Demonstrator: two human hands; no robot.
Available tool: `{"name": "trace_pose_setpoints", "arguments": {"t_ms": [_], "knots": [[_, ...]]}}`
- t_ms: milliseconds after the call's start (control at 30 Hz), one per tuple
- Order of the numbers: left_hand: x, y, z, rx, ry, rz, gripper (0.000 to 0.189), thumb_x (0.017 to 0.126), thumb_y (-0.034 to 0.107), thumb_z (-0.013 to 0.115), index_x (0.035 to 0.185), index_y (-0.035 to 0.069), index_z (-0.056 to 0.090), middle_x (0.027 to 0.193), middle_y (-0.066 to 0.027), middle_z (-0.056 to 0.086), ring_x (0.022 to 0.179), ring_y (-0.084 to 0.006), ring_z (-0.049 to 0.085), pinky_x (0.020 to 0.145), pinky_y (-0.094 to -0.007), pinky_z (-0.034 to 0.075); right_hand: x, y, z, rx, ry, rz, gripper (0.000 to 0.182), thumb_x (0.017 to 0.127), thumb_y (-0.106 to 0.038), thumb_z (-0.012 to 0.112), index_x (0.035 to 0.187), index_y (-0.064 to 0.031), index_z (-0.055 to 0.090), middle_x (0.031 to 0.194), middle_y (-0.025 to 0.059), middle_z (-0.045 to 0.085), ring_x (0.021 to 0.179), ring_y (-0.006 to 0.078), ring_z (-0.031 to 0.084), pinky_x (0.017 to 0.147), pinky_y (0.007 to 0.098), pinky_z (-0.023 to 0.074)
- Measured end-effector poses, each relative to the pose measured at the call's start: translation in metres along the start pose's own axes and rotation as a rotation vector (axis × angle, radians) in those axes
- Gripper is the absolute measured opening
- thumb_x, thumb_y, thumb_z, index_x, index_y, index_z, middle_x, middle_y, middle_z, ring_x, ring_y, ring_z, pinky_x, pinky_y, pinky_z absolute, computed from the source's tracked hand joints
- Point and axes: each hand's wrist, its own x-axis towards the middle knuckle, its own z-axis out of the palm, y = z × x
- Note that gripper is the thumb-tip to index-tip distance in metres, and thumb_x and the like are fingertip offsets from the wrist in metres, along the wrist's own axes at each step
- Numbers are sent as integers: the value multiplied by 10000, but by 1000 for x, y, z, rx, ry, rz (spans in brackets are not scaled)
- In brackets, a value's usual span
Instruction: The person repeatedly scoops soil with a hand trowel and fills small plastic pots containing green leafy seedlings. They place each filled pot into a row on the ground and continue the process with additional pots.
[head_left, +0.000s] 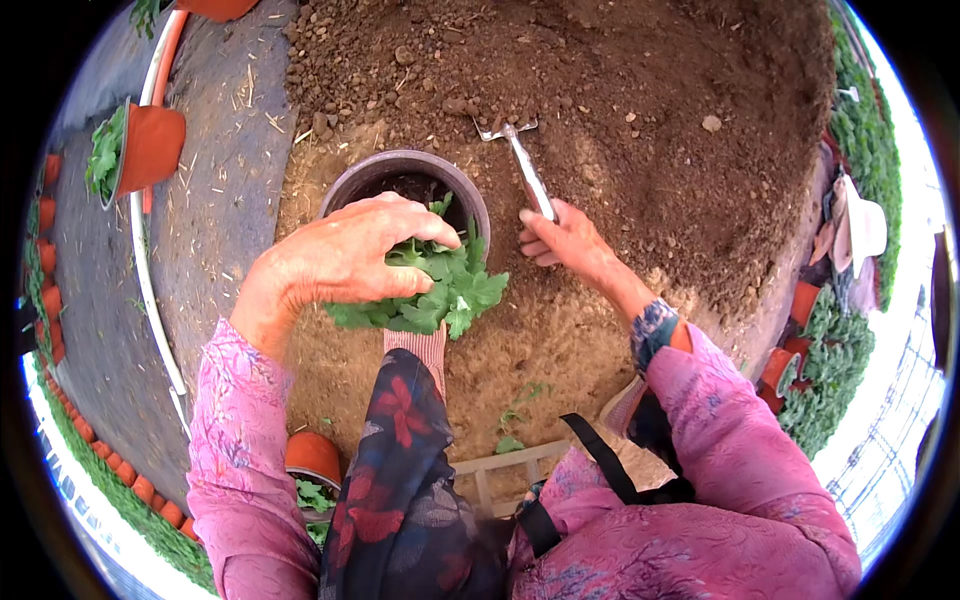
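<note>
A round purplish-grey plastic pot (480, 196) stands on the ground before me, with dark soil inside. Green lobed leaves of a plant (450, 289) spread over its near rim and hide part of it. My left hand (352, 244) curls over the pot, thumb and fingers around the leaves; its grip on the stems is hidden. To the right of the pot, my right hand (559, 236) grips the handle of a shiny metal garden hand tool (529, 171). The tool's wide head meets the edge of the soil heap, its working edge partly hidden.
A large heap of brown soil (637, 97) fills the far side. Dark ground fabric (232, 135) and a white pipe (142, 262) run along the left. Orange-red potted plants (154, 146) stand around, one (313, 456) beside my leg. A white hat (866, 225) shows at right.
</note>
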Motion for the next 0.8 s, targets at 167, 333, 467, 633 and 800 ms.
{"name": "trace_pose_setpoints", "arguments": {"t_ms": [167,333,467,633,800], "knots": [[-8,-4,2,14,113,46,411,787,141,661,1187,57,619,1149,-141,624,1140,-343,536,1023,-439,412,49,-48,10,299,41,68,408,990,-479,485,920,-79,521,749,-25,465,562,71,415,437,230,364],[-14,-4,10,50,155,24,365,803,113,644,1164,67,634,1156,-122,642,1170,-347,533,1062,-445,392,45,-41,10,265,70,-11,422,984,-488,493,891,-77,513,721,-27,449,527,68,397,425,232,343],[-18,-7,17,71,229,48,328,801,80,653,1130,85,651,1120,-98,666,1152,-342,554,1066,-444,394,11,-38,-7,119,70,-76,461,974,-521,494,854,-78,545,674,-19,492,523,75,442,429,244,363],[-20,-4,25,114,304,59,343,772,29,672,1108,96,658,1090,-86,674,1120,-332,573,1007,-439,445,-46,-62,-21,-67,65,-229,465,992,-489,493,808,-67,561,641,-21,523,563,74,483,486,265,399],[-21,-5,34,169,387,122,357,745,2,687,1089,98,660,1054,-87,679,1055,-335,600,928,-428,495,-73,-70,-19,-412,107,-466,322,969,-349,595,865,-46,569,623,120,527,571,226,567,533,368,456]]}}
